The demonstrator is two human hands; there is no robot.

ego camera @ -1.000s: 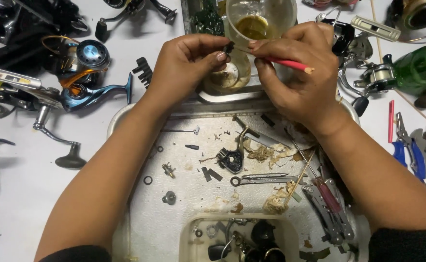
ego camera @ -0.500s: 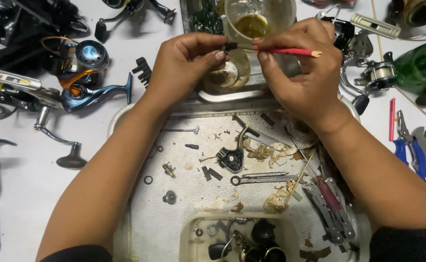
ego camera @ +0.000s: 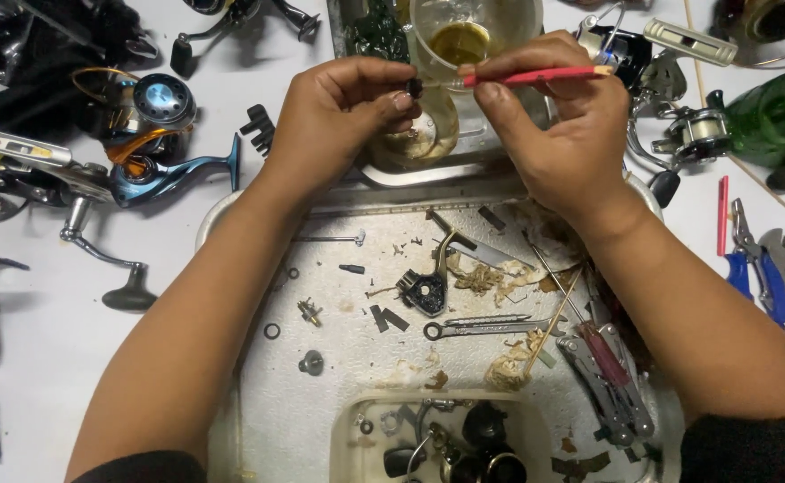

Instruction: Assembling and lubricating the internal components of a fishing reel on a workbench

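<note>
Above the white metal tray, my left hand pinches a small black reel part; my right hand grips a red-handled brush. A slip could drop it into the clear plastic cup of yellow oil.

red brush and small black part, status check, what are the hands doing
Left hand pinches small black part. Right hand holds red brush to it. Clear cup close behind, nothing between.

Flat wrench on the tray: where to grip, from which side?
Pinch the wrench mid-shank, coming from above, fingers across its narrow width. It lies flat and roughly left-right on the tray. The ring end at left is probably clearer; debris crowds the right end.
</note>
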